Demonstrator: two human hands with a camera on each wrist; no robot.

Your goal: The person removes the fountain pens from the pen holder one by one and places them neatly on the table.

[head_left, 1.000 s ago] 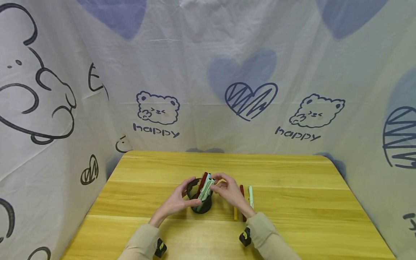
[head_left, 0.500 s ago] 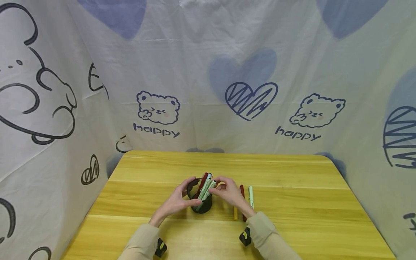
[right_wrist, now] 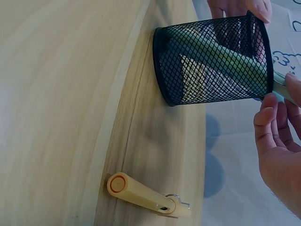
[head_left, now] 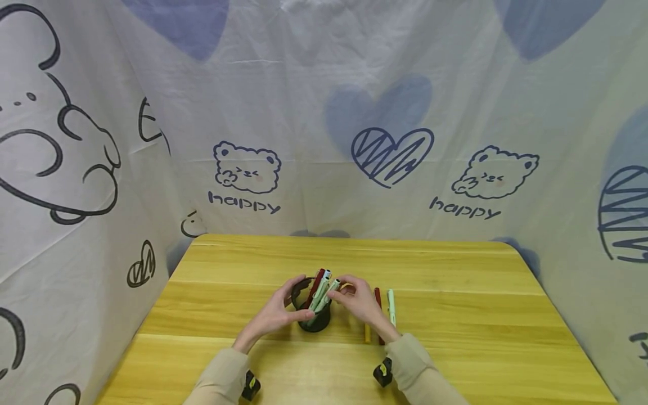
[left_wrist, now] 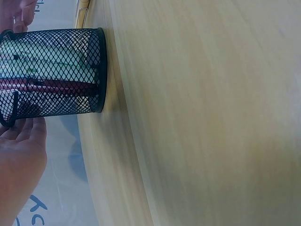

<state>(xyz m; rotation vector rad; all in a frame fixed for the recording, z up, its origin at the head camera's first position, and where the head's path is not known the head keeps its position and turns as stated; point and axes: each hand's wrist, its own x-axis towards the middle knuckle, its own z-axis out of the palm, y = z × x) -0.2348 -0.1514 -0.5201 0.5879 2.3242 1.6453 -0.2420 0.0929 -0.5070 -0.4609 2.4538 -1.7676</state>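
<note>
A black mesh pen cup (head_left: 318,324) stands on the wooden table. My left hand (head_left: 275,313) holds it from the left, thumb along the near side and fingers round the far side of the rim. With thumb and fingers, my right hand (head_left: 358,298) pinches the upper end of a light green pen (head_left: 334,286). That pen's lower part is inside the cup, slanting through it as seen in the right wrist view. Beside it in the cup lean a dark red pen (head_left: 314,286), another pale green pen (head_left: 320,289) and a pen with a light blue end (head_left: 327,274).
Right of the cup, partly under my right forearm, lie a yellow pen (head_left: 367,333), a dark red pen (head_left: 377,296) and a mint pen (head_left: 391,304). A printed cloth (head_left: 324,214) hangs behind the table (head_left: 455,315) and along both sides.
The green pen in my right hand has tipped a little to the right, away from the other pens, and the right fingers have shifted with it. My left hand and the cup stay put.
</note>
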